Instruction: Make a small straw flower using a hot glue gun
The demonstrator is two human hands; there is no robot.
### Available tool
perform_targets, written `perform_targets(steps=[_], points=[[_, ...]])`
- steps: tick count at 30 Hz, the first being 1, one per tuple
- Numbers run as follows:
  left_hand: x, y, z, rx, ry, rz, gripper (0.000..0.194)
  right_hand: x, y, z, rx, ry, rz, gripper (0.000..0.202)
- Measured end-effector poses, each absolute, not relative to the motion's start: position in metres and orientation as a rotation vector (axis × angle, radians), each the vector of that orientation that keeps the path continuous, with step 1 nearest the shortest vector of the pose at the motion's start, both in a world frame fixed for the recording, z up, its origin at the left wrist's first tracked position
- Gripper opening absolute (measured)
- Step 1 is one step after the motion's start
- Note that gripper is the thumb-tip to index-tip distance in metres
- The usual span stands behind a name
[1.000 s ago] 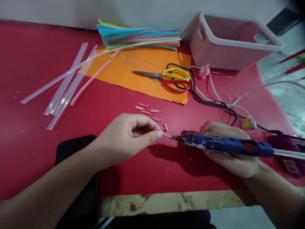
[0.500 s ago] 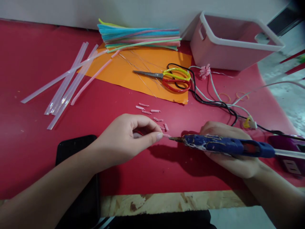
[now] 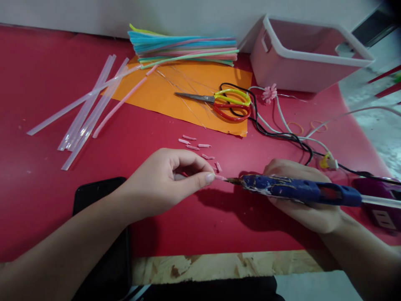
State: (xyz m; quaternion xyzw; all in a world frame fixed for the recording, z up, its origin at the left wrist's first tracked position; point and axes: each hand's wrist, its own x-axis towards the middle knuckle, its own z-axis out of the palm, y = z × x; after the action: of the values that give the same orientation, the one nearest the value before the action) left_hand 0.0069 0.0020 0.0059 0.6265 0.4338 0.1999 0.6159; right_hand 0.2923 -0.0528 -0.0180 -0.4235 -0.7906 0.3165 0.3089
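Observation:
Between thumb and forefinger, my left hand [image 3: 172, 184] pinches a short pink pipe cleaner piece [image 3: 220, 177]. My right hand [image 3: 303, 209] is wrapped round a blue hot glue gun [image 3: 282, 189], which points left. Its dark nozzle meets the free end of the pink piece, and a clear glue stick [image 3: 379, 201] sticks out of its back. Just beyond my left fingertips lie several short pink pipe cleaner pieces [image 3: 204, 146] on the red table covering [image 3: 175, 234].
Scissors [image 3: 232, 105] lie on an orange sheet [image 3: 188, 104]. Behind are a bundle of pipe cleaners [image 3: 188, 46] and a pink bin [image 3: 291, 71]. Loose glue sticks [image 3: 84, 104] are at left, a phone [image 3: 100, 192] under my left forearm, cables [image 3: 269, 129] and a purple power strip [image 3: 384, 209] at right.
The pink piece shows slightly more beyond my left fingertips and reaches further over the nozzle. My right hand and the glue gun stay nearly still.

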Motion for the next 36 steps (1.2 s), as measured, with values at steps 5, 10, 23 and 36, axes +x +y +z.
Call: perform_targets(steps=[5, 10, 23, 36], points=[[0.0056, 0.0015, 0.0048, 1.434, 1.003, 0.464, 0.009, 0.2920, -0.0534, -0.0177, -1.108, -2.093, 0.833, 0.008], [0.0053, -0.0001, 0.0038, 1.437, 1.007, 0.455, 0.009, 0.2891, -0.0533, -0.0154, -1.125, -2.064, 0.839, 0.006], [0.0059, 0.0009, 0.0036, 1.464, 1.007, 0.438, 0.012, 0.2912, -0.0539, -0.0170, -1.130, -2.075, 0.831, 0.006], [0.0067, 0.0018, 0.0076, 1.453, 0.994, 0.439, 0.012, 0.2905, -0.0536, -0.0158, -1.130, -2.082, 0.822, 0.007]])
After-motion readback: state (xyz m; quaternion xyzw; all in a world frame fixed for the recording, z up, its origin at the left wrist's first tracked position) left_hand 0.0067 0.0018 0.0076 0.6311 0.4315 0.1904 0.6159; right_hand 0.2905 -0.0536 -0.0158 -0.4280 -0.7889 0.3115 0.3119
